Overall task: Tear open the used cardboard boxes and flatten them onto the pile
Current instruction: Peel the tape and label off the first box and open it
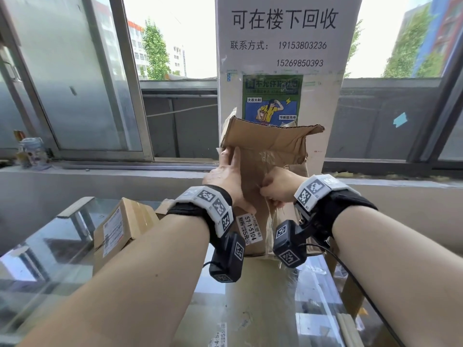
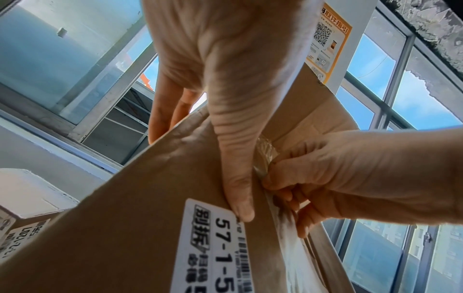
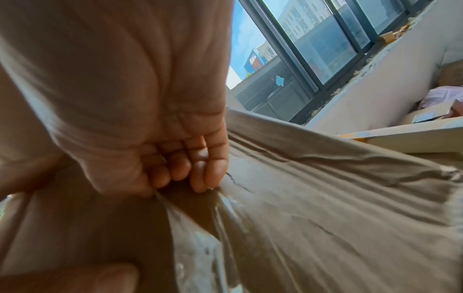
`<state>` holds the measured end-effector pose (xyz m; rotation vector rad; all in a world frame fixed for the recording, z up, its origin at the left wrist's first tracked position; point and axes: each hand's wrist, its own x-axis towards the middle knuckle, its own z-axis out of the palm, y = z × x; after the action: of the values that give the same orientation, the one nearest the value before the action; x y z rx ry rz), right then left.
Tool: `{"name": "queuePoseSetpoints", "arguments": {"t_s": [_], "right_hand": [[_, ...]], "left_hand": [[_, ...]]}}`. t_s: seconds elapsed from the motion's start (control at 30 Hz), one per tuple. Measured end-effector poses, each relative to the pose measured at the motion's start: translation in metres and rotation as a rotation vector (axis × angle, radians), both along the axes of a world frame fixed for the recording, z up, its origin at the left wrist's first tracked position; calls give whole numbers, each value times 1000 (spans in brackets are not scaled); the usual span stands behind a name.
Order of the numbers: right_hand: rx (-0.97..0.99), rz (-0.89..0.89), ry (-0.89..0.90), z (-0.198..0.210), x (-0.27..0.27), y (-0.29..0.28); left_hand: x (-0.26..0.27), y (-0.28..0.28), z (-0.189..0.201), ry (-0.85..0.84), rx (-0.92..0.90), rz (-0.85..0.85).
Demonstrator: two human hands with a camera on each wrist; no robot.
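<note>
The crumpled brown cardboard box (image 1: 269, 156) stands upright on the glass tabletop (image 1: 62, 249), before the pillar. The left hand (image 1: 226, 177) clasps its left edge, thumb on the face near the white label (image 1: 249, 227). The right hand (image 1: 278, 187) pinches clear packing tape (image 2: 265, 156) (wrinkled, glossy) along the seam.

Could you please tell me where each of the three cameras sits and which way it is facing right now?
Head: on the person's head, looking forward and down at the cardboard box before the window; both forearms, left hand, right hand.
Left wrist: under the left hand, looking up along the box.
Right wrist: looking along the right hand at the clear tape.
Shared: head and left wrist both show the 57-1 label.
</note>
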<state>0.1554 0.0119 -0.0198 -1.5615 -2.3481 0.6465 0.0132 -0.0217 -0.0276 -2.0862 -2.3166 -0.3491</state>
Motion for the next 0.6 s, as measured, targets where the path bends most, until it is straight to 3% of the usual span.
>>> {"name": "queuePoseSetpoints", "arguments": {"t_s": [0.2,0.5,0.53,0.6], "right_hand": [[-120,-19,185,-4,11,3],[-223,0,166,10,13,7],[-216,-24,215,11,12,9],[-24,-154,316,11,10,18]], "left_hand": [[-2,3,0,-1,-8,-9],[0,2,0,37,-4,-15],[-1,2,0,36,0,-19],[-1,2,-1,39,11,-23]]}}
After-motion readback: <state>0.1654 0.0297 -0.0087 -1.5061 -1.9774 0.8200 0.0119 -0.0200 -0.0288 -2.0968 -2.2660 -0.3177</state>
